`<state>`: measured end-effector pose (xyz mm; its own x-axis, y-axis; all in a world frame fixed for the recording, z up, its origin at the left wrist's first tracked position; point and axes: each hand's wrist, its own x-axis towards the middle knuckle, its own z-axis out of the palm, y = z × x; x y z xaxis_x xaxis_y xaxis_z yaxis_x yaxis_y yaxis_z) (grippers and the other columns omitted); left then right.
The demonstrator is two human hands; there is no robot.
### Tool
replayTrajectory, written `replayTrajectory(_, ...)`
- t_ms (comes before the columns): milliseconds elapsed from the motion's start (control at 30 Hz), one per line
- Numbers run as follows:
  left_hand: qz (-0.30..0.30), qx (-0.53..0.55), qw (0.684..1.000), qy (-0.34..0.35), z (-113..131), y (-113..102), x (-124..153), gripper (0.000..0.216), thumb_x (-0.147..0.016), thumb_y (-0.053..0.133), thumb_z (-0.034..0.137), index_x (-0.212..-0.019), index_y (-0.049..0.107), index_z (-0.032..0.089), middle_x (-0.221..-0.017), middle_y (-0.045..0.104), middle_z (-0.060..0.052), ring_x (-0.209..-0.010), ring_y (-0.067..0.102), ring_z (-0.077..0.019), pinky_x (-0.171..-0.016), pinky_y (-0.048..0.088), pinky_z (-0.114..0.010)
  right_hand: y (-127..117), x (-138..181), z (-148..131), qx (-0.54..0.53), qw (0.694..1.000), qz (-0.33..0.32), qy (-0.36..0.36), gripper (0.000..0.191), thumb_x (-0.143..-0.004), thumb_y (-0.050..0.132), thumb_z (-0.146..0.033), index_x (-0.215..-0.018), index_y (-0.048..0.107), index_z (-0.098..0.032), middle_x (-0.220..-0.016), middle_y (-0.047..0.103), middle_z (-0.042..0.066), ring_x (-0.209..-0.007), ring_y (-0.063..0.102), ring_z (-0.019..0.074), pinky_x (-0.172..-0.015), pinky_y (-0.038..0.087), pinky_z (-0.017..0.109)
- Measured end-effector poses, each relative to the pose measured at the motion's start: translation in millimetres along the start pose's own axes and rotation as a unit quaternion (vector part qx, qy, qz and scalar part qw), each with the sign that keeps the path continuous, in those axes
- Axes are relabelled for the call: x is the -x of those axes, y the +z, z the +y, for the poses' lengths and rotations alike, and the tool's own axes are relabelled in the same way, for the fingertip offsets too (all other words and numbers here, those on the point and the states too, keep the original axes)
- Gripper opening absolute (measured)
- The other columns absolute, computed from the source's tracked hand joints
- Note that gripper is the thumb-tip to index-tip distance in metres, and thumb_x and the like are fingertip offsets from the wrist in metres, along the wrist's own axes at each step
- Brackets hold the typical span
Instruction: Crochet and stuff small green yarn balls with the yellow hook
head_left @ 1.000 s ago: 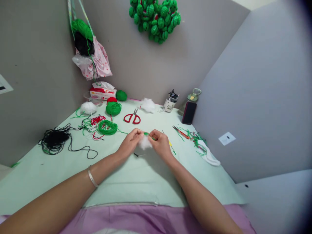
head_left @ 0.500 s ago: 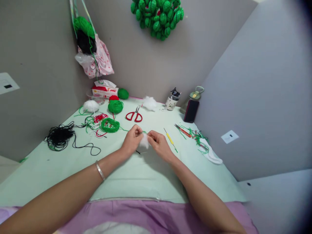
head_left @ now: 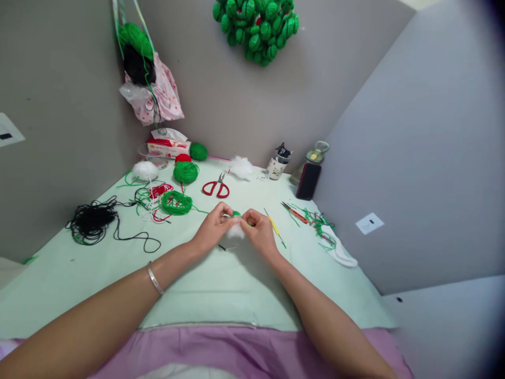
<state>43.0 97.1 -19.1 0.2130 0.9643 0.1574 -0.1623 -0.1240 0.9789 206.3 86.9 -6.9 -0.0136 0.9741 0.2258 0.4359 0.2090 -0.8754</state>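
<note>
Grey partition walls close in a pale green table (head_left: pixel 221 295) strewn with craft supplies. At its centre the left hand (head_left: pixel 213 229) and right hand (head_left: pixel 258 231) meet, fingertips almost touching. The fingers of both hands are pinched around a white tuft of fluffy stuffing (head_left: pixel 235 230) held just above the table. A small green crocheted piece (head_left: pixel 236 214) peeks out at the tuft's 12 o'clock edge, between the thumbs; which hand grips it I cannot tell. A silver bangle (head_left: pixel 154 279) circles the left wrist.

From the hands, red-handled scissors (head_left: pixel 215 188) lie at 12 o'clock, a little way off. A loose coil of green yarn (head_left: pixel 176 202) sits at 10 o'clock, and a tangle of black cord (head_left: pixel 91 221) lies well apart at 9 o'clock. A thin yellow-handled hook (head_left: pixel 273 225) rests just beside the right hand at 2 o'clock. High on the back wall at 12 o'clock hangs a cluster of green crocheted balls (head_left: pixel 256 29).
</note>
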Motion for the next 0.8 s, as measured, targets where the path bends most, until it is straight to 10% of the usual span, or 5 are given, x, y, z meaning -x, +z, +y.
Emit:
replayTrajectory(233,0.071,-0.019,0.997,-0.024,-14.5,-4.0,-9.7,0.024,-0.094,0.071,0.031,-0.111,0.067,0.015,-0.11,0.07,-0.007,-0.096,0.068,-0.0211,-0.084,0.059,-0.039,4.0,10.7,-12.0,0.023,0.993,-0.11,-0.036,0.016,-0.088,0.055,-0.035,-0.08,0.058,-0.022,-0.058,0.041,-0.008,-0.056,0.035,0.0119,-0.058,0.028,0.027)
replayTrajectory(467,0.113,0.038,0.99,-0.081,-13.3,-11.4,-12.4,0.038,-0.099,0.065,0.036,-0.132,0.062,0.017,-0.13,0.066,-0.012,-0.108,0.068,-0.0257,-0.09,0.06,-0.047,-15.9,-0.5,-3.9,0.054,0.994,-0.082,-0.039,0.019,-0.088,0.062,-0.038,-0.1,0.065,-0.024,-0.059,0.044,-0.009,-0.057,0.036,0.0131,-0.061,0.028,0.027)
replayTrajectory(800,0.019,0.082,0.991,-0.105,-0.9,1.3,-0.3,0.026,-0.08,0.077,0.031,-0.084,0.053,0.021,-0.058,0.051,0.009,-0.044,0.044,-0.0087,-0.038,0.031,-0.018,-25.1,-1.3,-15.6,-0.103,0.988,-0.106,-0.04,0.038,-0.09,0.058,-0.05,-0.066,0.05,-0.022,-0.093,0.069,0.007,-0.081,0.063,0.0182,-0.07,0.047,0.031)
